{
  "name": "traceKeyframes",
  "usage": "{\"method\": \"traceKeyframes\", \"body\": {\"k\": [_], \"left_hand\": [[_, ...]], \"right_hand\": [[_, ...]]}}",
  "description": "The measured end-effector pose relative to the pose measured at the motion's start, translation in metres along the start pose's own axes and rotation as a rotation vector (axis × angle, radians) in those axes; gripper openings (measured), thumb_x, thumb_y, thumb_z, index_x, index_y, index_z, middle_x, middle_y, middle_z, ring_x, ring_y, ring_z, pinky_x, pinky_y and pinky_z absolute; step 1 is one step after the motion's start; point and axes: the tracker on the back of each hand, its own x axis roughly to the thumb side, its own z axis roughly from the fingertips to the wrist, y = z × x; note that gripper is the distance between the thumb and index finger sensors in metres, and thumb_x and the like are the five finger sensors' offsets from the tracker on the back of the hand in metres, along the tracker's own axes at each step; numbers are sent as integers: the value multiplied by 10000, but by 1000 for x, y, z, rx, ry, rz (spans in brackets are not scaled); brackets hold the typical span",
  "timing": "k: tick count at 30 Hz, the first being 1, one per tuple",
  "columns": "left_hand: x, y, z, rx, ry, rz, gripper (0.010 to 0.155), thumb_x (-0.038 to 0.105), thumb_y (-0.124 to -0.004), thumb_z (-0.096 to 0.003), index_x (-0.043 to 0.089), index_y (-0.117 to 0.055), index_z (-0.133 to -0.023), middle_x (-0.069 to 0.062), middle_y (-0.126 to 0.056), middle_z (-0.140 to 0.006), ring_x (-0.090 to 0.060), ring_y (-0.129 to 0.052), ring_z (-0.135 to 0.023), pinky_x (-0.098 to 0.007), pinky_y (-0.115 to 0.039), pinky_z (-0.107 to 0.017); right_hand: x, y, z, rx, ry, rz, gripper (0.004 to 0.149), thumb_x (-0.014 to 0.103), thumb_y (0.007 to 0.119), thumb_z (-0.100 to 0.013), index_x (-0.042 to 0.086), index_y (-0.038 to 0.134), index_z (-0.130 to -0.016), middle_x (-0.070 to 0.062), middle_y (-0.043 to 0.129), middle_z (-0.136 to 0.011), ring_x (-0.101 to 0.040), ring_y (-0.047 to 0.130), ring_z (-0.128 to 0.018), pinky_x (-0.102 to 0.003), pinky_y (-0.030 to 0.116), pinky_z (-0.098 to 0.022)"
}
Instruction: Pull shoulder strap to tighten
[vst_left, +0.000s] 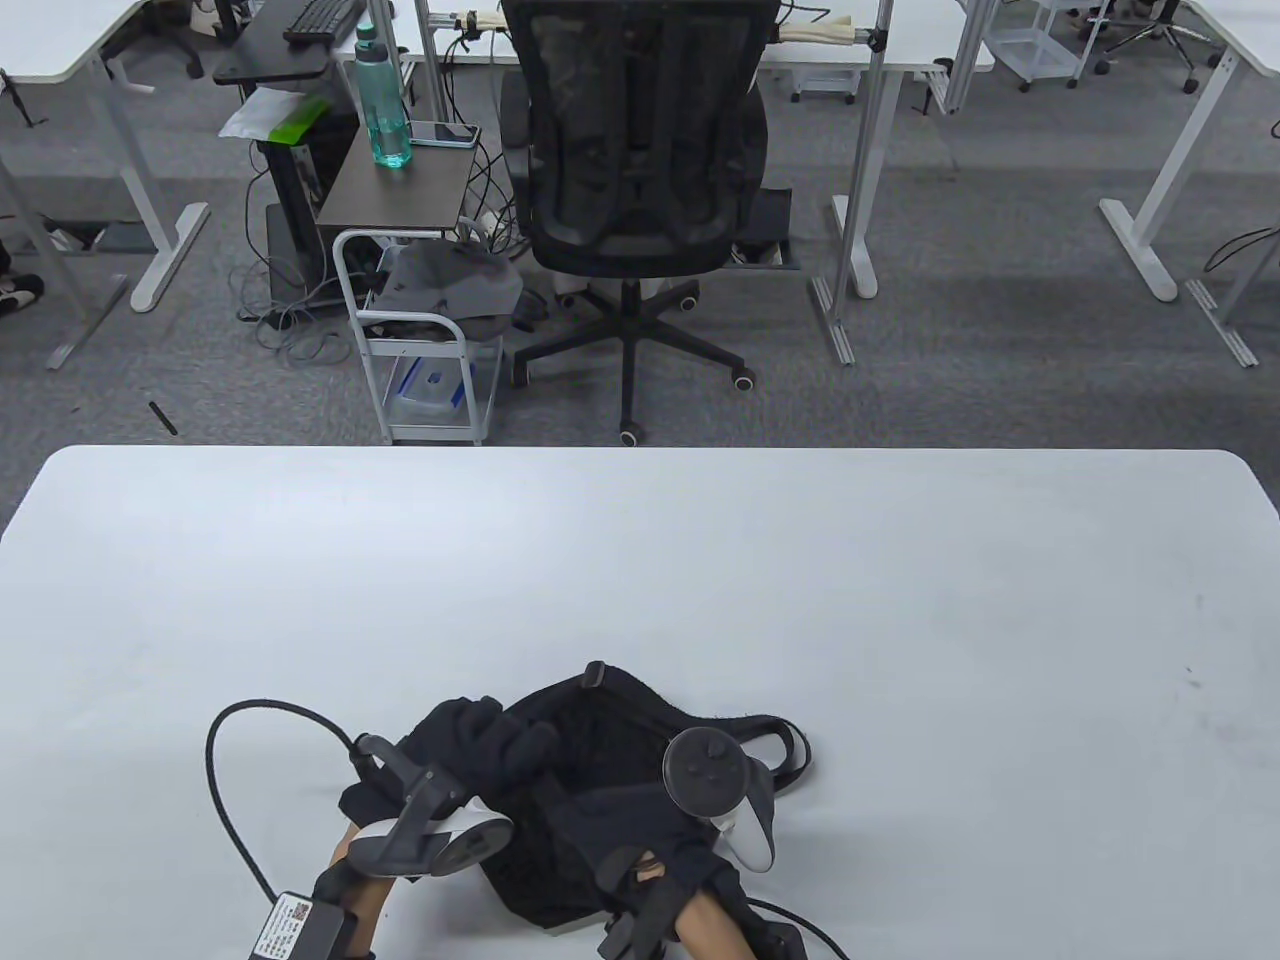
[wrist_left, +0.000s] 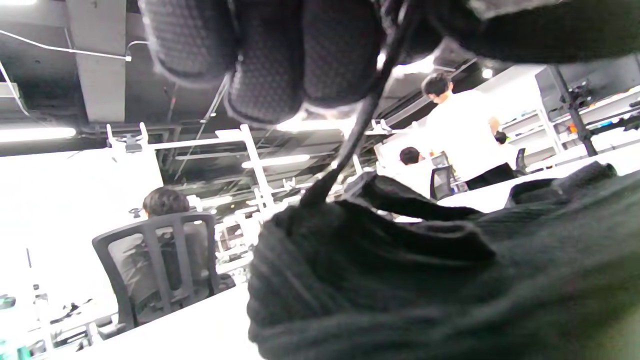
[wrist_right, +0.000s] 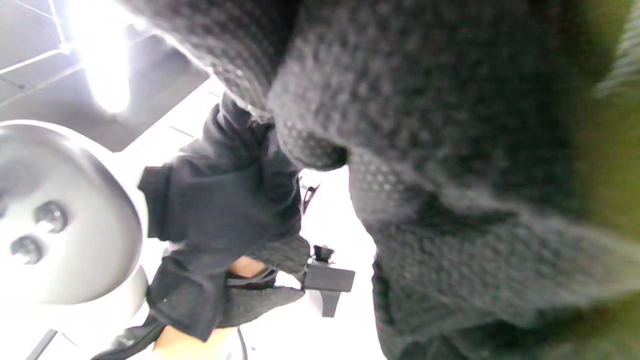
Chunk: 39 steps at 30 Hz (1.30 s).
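A black fabric bag (vst_left: 600, 730) lies crumpled near the front edge of the white table (vst_left: 640, 560). Its strap loop (vst_left: 795, 745) sticks out on the right, and a small black buckle (vst_left: 593, 675) sits at its far edge. My left hand (vst_left: 480, 745) lies on the bag's left side. In the left wrist view its curled fingers (wrist_left: 300, 55) pinch a thin black strap (wrist_left: 350, 150) that runs taut down to the bag (wrist_left: 425, 280). My right hand (vst_left: 640, 815) is on the bag's near right part, under its tracker. Its curled fingers (wrist_right: 310, 135) dig into dark fabric.
A black cable (vst_left: 230, 790) loops over the table left of my left arm. Beyond the far table edge stand a black office chair (vst_left: 640, 200) and a white cart (vst_left: 420, 340). Several people (wrist_left: 460, 135) are at desks in the background.
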Motion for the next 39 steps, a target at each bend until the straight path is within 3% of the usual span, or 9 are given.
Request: {"method": "traceKeyframes", "body": {"k": [4,7,10,13,23,29,33,36,39], "left_hand": [[10,6,3,44,-42,-109,646,486,-543,-302,365,-610,-933,141,-920,-723,-137,-914,-788,-350,-800,-602],[21,11,6,71,-86,-94,642,487,-546,-309,355,-614,-934,133,-917,-751,-148,-905,-808,-355,-796,-611],[33,17,5,111,-114,-70,642,484,-553,-305,351,-624,-929,127,-924,-756,-156,-907,-812,-358,-797,-614],[34,11,6,96,-129,-87,643,488,-545,-303,359,-616,-929,138,-921,-759,-146,-908,-814,-350,-800,-616],[4,-2,1,14,-9,11,658,516,-523,-272,461,-599,-923,149,-857,-844,-137,-841,-887,-374,-761,-652],[0,1,2,19,16,12,652,499,-553,-284,407,-623,-926,144,-854,-845,-139,-838,-887,-371,-763,-648],[7,9,4,48,-24,-32,641,497,-571,-296,381,-636,-924,133,-864,-841,-146,-849,-878,-362,-771,-644],[22,16,3,84,-79,-46,640,497,-576,-300,378,-637,-926,126,-865,-840,-153,-847,-877,-360,-769,-645],[28,14,2,82,-104,-100,641,504,-586,-294,387,-631,-922,137,-862,-839,-143,-850,-875,-351,-773,-643]], "right_hand": [[-3,-1,2,-12,12,-13,391,332,828,-452,18,995,-616,-203,1066,-541,-397,1047,-411,-584,778,-457],[-2,-1,2,-56,-3,29,505,413,810,-460,-4,949,-708,-242,1017,-642,-433,1016,-494,-605,749,-480],[-2,1,1,-60,-13,34,479,420,804,-462,18,963,-668,-218,1037,-608,-412,1032,-467,-593,764,-471],[-1,0,2,-80,-18,18,386,339,824,-454,25,1002,-590,-191,1076,-512,-383,1058,-383,-572,795,-443],[3,0,3,-42,-21,22,379,321,824,-450,11,1024,-538,-178,1094,-442,-357,1071,-319,-551,816,-426],[1,2,1,-53,-1,14,379,340,831,-452,31,1013,-577,-177,1084,-493,-371,1063,-370,-563,798,-443],[-3,-1,0,-100,14,63,541,409,841,-446,-18,901,-773,-260,966,-722,-458,979,-567,-618,728,-498],[-5,2,-2,-118,7,54,529,432,826,-451,2,926,-743,-242,991,-691,-442,996,-545,-606,744,-488],[-4,2,-2,-133,6,60,393,363,815,-458,54,979,-635,-180,1052,-585,-389,1042,-461,-574,783,-467]]}}
